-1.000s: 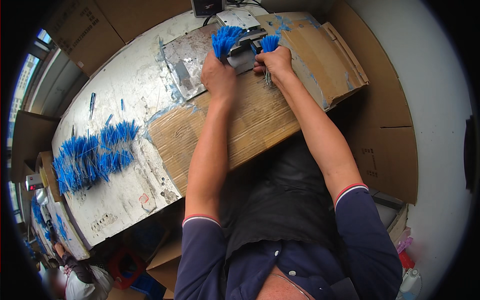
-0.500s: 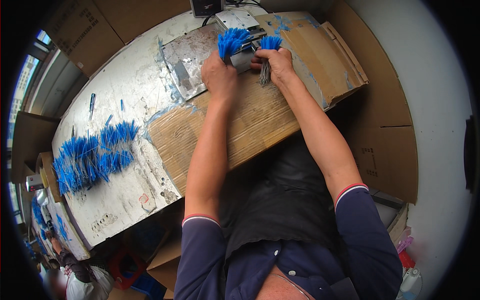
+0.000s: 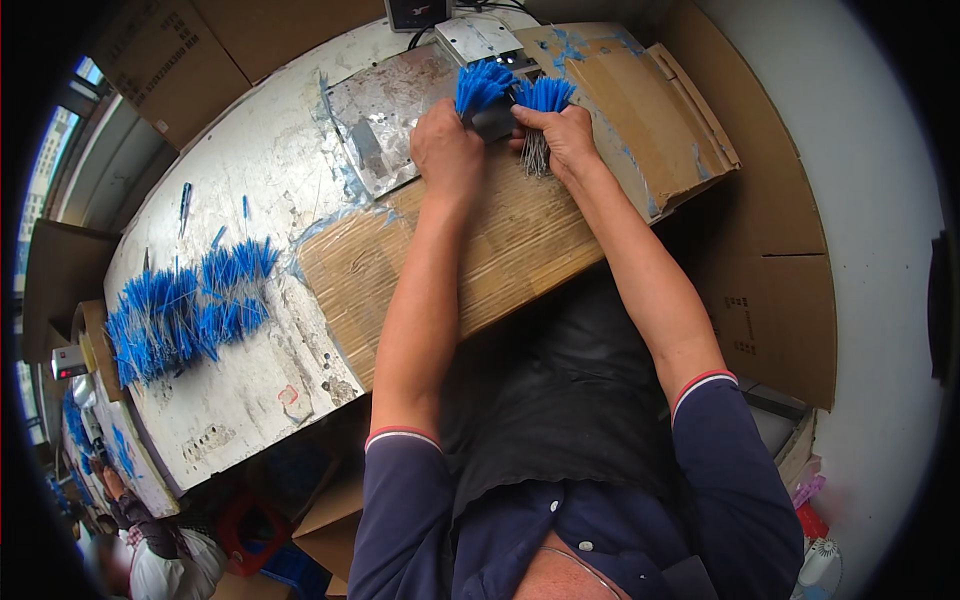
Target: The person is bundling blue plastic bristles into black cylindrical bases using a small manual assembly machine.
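My left hand point(image 3: 447, 145) is closed around a bundle of thin blue-tipped wires point(image 3: 484, 84), its blue ends fanning out above the fist. Just to the right, my right hand point(image 3: 568, 138) grips a second bundle of blue-tipped wires point(image 3: 545, 94) between thumb and fingers. Bare silvery wire ends point(image 3: 535, 156) hang below that grip. Both bundles are close together in front of a small white machine point(image 3: 476, 38), over the edge of a worn metal plate point(image 3: 385, 100). The fingertips of my left hand are hidden from view.
Rows of blue-tipped wires point(image 3: 160, 320) lie on the scuffed white table point(image 3: 250, 400) at left, near a pen point(image 3: 185, 208). Taped cardboard point(image 3: 400, 265) covers the table's front; a cardboard box point(image 3: 650, 120) is at right. Another person point(image 3: 170, 550) works at lower left.
My left hand has shifted slightly right, bringing its bundle nearer the other. The right-hand bundle has moved slightly down and right, and its wires are more spread out.
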### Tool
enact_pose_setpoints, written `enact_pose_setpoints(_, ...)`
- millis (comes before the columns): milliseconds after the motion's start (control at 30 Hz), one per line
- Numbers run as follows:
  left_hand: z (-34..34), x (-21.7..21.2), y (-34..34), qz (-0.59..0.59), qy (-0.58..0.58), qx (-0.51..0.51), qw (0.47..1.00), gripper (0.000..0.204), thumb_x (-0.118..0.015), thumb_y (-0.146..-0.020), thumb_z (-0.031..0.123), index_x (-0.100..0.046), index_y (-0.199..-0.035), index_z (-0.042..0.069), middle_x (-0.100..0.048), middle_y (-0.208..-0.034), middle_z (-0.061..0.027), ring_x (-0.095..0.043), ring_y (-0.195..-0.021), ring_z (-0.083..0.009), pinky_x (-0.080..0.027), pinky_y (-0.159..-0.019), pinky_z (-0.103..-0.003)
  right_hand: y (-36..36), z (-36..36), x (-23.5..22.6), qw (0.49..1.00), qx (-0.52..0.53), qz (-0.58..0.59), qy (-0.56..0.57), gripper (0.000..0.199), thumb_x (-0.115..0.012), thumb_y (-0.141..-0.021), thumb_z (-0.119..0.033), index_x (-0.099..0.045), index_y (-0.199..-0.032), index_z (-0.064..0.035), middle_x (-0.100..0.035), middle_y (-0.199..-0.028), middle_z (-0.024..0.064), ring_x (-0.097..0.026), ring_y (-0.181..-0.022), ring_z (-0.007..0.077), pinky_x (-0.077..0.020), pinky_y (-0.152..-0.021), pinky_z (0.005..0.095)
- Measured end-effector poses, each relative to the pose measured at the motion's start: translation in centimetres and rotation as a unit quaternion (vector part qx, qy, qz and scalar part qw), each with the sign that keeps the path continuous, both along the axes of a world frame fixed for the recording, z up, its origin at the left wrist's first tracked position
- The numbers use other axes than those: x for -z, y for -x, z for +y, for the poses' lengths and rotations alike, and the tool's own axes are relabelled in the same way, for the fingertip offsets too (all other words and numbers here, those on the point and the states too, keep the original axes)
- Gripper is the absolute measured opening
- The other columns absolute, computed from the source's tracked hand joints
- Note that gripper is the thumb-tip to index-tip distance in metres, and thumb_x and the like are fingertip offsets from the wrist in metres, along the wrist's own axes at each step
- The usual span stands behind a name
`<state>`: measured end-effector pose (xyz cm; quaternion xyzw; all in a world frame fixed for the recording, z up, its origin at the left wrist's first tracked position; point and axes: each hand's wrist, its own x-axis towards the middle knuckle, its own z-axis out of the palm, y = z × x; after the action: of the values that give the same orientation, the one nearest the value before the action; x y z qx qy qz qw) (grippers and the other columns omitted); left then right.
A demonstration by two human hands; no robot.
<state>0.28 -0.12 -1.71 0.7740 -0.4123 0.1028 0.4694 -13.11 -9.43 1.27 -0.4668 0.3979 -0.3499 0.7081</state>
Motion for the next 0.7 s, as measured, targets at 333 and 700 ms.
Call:
enact_pose_setpoints(333,0.3,-0.1,-0.1,0.024,0.003,-0.04,0.999,0.009,-0.064,-0.083,0.007,-0.065,-0.092,0.006,-0.069,-0.086,-0.0196,-0.066,-0.085,-0.0418,-0.049,-0.075,-0.053,-0.5,0.5,-0.4,1.0,0.003,0.029,0.0,0.012,-0.077,-0.081,0.001,-0.066,-0.081,0.0064,-0.068,-0.072,0.0138,-0.068,-0.054,0.0227,-0.0604,-0.047,0.0338)
enact_pose_setpoints(700,0.2,-0.6,0.2,0.057,0.013,-0.034,0.998,0.006,-0.063,-0.082,0.003,-0.062,-0.088,0.005,-0.066,-0.085,-0.0169,-0.064,-0.084,-0.0391,-0.049,-0.077,-0.05,-4.2,-0.4,-0.8,0.955,0.119,0.23,0.144,0.016,-0.077,-0.081,0.0,-0.063,-0.078,0.0087,-0.07,-0.069,0.0154,-0.072,-0.055,0.0246,-0.0585,-0.042,0.0352)
